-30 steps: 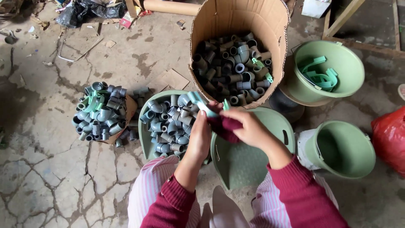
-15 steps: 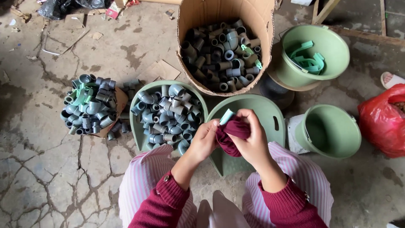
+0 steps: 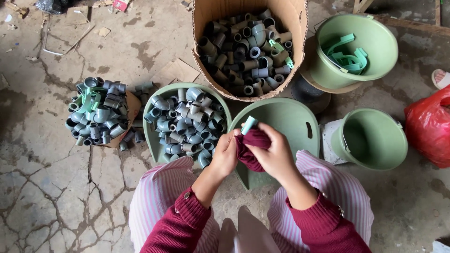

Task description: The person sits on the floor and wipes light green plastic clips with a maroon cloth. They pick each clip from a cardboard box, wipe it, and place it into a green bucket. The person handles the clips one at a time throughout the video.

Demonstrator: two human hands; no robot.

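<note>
Loose heap: grey pipe fittings piled on a scrap of cardboard at 9 o'clock from the hands, well apart from them.
Near tray: green scoop tray full of grey elbows, its right edge just beside the left hand, at 10 o'clock.
Left hand: left hand closed on the near side of a maroon cloth, fingers curled over it.
Held piece: pale green fitting pokes out of the cloth's top, pointing to 1 o'clock; its long axis runs from 7 to 1.
Right hand: right hand clasps the cloth from the right, thumb pressed along it; both hands meet on it, neither clearly nearer.
Empty tray: second green tray lies directly under and beyond the hands.
Box: cardboard box of grey fittings at 12 o'clock.
Buckets: one green bucket with green strips at 2 o'clock, another green bucket at 3 o'clock.
Hidden: most of the fitting is wrapped in cloth, so its shape cannot be told.
Cut off: red bag at the right edge.
</note>
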